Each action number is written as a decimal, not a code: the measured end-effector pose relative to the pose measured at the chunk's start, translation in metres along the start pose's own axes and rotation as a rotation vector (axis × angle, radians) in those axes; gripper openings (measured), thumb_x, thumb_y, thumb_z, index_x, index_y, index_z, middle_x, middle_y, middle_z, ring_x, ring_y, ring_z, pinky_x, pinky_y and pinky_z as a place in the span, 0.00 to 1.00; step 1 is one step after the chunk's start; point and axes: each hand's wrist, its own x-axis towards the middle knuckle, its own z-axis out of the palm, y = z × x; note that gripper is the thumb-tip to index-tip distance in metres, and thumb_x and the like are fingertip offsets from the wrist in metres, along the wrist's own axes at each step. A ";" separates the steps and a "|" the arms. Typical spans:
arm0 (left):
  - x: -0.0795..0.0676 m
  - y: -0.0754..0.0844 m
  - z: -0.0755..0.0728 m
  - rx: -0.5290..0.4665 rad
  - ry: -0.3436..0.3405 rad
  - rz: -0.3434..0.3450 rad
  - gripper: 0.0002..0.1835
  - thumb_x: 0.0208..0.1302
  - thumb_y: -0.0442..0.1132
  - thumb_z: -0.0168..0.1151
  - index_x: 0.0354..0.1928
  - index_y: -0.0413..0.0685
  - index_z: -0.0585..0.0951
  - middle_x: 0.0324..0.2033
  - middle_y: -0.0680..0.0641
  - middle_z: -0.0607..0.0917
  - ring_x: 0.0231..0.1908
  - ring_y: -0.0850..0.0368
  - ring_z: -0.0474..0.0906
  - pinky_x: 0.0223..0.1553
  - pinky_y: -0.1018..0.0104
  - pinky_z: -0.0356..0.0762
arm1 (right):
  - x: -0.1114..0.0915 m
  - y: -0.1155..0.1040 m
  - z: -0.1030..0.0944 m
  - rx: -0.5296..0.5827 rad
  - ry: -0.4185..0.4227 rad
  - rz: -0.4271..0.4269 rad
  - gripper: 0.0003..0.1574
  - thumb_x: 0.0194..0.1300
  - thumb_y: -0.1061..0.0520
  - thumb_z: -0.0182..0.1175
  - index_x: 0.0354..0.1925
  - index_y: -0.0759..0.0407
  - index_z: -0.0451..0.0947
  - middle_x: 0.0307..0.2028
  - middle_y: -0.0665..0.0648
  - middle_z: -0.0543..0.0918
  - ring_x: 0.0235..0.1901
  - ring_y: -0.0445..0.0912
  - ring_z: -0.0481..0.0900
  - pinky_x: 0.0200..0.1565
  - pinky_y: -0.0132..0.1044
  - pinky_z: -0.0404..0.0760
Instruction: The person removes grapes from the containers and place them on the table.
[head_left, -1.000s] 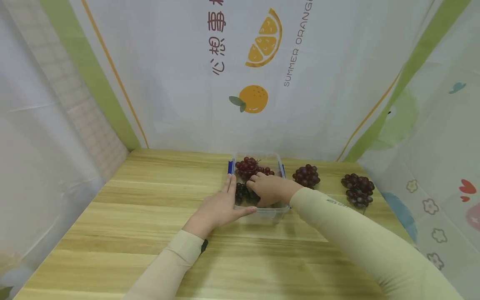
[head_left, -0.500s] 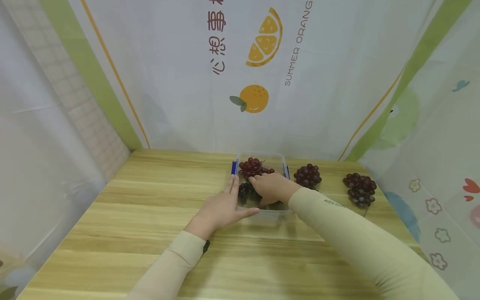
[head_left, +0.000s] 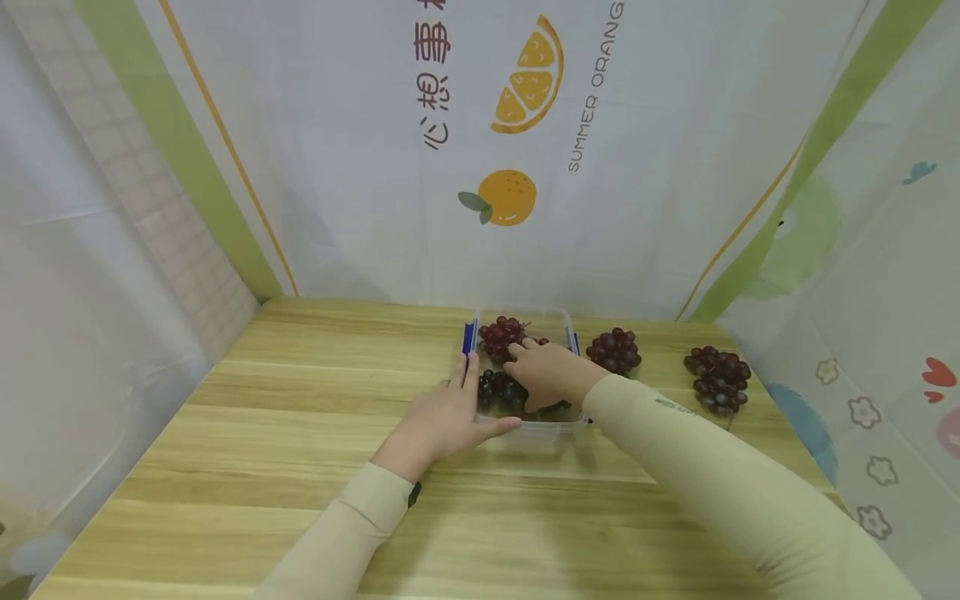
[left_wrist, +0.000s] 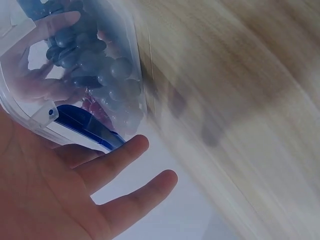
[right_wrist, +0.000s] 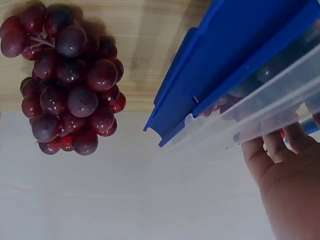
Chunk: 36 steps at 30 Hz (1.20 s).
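A clear plastic box (head_left: 528, 433) with blue side latches stands toward the back of the table. My left hand (head_left: 442, 421) lies against its left side with straight fingers, next to the blue latch (left_wrist: 82, 122), thumb along the front rim. Reaching into the box from the right, my right hand (head_left: 553, 375) has its fingers spread over the grapes, partly behind the cloudy wall in the right wrist view. Inside, a dark bunch of grapes (head_left: 495, 388) lies in front and a red bunch (head_left: 501, 336) behind. My right hand partly hides both.
To the right of the box sits a reddish-purple bunch of grapes (head_left: 615, 352), also large in the right wrist view. Farther right, near the wooden table's (head_left: 300, 417) right edge, lie more dark red grapes (head_left: 717, 379). A printed curtain (head_left: 360, 208) hangs behind.
The box has shifted slightly right with my left hand. My right hand has moved a little to the right and loosened over the grapes, showing more of the dark bunch.
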 end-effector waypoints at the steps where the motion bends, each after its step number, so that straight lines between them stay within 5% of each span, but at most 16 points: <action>1: 0.000 0.000 0.000 0.002 -0.001 0.000 0.70 0.40 0.92 0.28 0.77 0.54 0.32 0.78 0.42 0.44 0.67 0.41 0.70 0.44 0.47 0.81 | -0.001 0.001 -0.001 0.009 -0.003 -0.004 0.47 0.57 0.36 0.69 0.70 0.49 0.68 0.71 0.59 0.66 0.69 0.56 0.67 0.62 0.50 0.75; 8: -0.002 0.002 -0.003 0.003 -0.014 -0.018 0.70 0.39 0.93 0.28 0.77 0.56 0.30 0.78 0.41 0.43 0.66 0.40 0.71 0.20 0.62 0.72 | -0.007 0.007 -0.013 0.178 -0.005 -0.062 0.33 0.57 0.46 0.71 0.60 0.47 0.77 0.51 0.48 0.84 0.49 0.45 0.82 0.51 0.43 0.82; 11: -0.002 0.002 -0.002 -0.008 -0.016 -0.011 0.69 0.41 0.92 0.30 0.77 0.55 0.31 0.78 0.41 0.46 0.66 0.41 0.71 0.18 0.63 0.69 | -0.012 0.012 -0.020 0.223 0.028 -0.082 0.30 0.57 0.45 0.71 0.57 0.47 0.77 0.48 0.47 0.84 0.46 0.43 0.82 0.48 0.40 0.82; 17: -0.003 0.001 0.000 -0.017 -0.006 0.004 0.68 0.47 0.88 0.38 0.78 0.49 0.35 0.77 0.41 0.50 0.49 0.43 0.84 0.13 0.60 0.68 | -0.020 0.024 -0.037 0.315 0.084 -0.085 0.29 0.58 0.44 0.70 0.55 0.49 0.75 0.45 0.48 0.82 0.43 0.42 0.80 0.45 0.38 0.82; 22: -0.003 0.000 0.001 -0.001 0.005 -0.001 0.70 0.44 0.91 0.33 0.78 0.49 0.37 0.77 0.40 0.50 0.62 0.40 0.75 0.29 0.52 0.81 | -0.030 0.033 -0.046 0.379 0.097 -0.053 0.34 0.59 0.44 0.68 0.61 0.53 0.73 0.50 0.50 0.82 0.47 0.44 0.82 0.49 0.41 0.82; 27: -0.003 -0.003 0.000 0.003 0.002 -0.033 0.69 0.43 0.91 0.31 0.78 0.52 0.34 0.78 0.41 0.47 0.69 0.39 0.66 0.51 0.45 0.79 | -0.043 0.040 -0.056 0.406 0.148 -0.020 0.34 0.59 0.44 0.68 0.60 0.53 0.73 0.52 0.51 0.81 0.49 0.45 0.80 0.51 0.43 0.81; 32: -0.002 -0.006 -0.002 0.000 0.000 -0.043 0.69 0.43 0.91 0.32 0.78 0.53 0.33 0.78 0.41 0.47 0.69 0.40 0.66 0.51 0.46 0.79 | -0.063 0.048 -0.067 0.482 0.215 0.002 0.26 0.58 0.47 0.68 0.52 0.51 0.73 0.48 0.52 0.81 0.44 0.45 0.79 0.47 0.43 0.80; 36: -0.003 -0.008 -0.002 -0.011 -0.007 -0.032 0.69 0.43 0.91 0.33 0.78 0.52 0.31 0.77 0.40 0.50 0.64 0.40 0.73 0.38 0.52 0.82 | -0.084 0.056 -0.070 0.570 0.267 0.048 0.27 0.59 0.48 0.68 0.54 0.51 0.73 0.50 0.52 0.81 0.46 0.46 0.79 0.47 0.44 0.80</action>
